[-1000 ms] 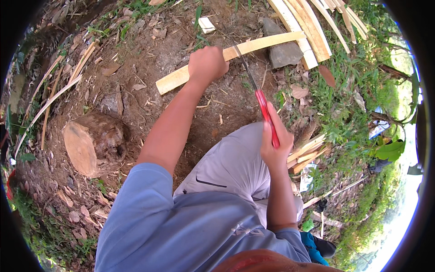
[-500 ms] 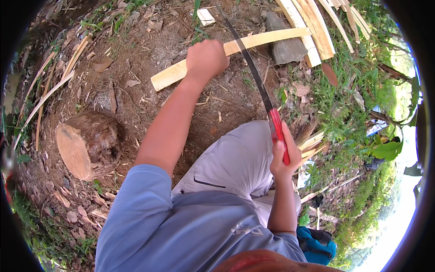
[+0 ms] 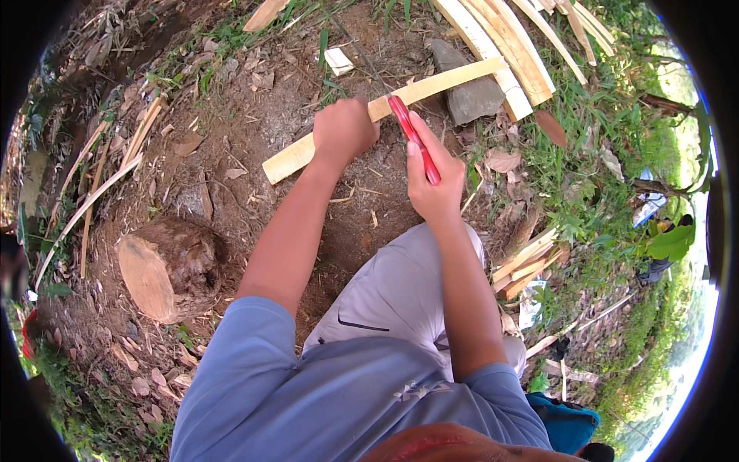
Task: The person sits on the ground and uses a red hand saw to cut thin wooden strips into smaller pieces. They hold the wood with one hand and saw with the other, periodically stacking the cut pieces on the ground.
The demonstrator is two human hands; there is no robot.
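A long pale wooden strip [image 3: 291, 158] slants across the dirt, its far right end over a grey stone [image 3: 473, 98] and a thicker plank. My left hand [image 3: 344, 132] is closed around the strip left of its middle. In my right hand [image 3: 439, 181], fingers wrapped round it, is the red handle of a hand saw [image 3: 403, 119]. The saw's thin dark blade runs away from me across the strip, just right of my left fist. How deep the blade sits in the wood I cannot tell.
Several pale planks [image 3: 514, 50] lie at the upper right. A cut log [image 3: 148, 277] rests on its side at the left, with thin strips [image 3: 96, 192] behind it. Short wood pieces [image 3: 530, 262] are piled right of my knee. A teal bag [image 3: 568, 422] sits at the lower right.
My right hand has pushed the saw forward and left, bringing its handle up close to the strip. My left hand still grips the strip. The view has shifted slightly.
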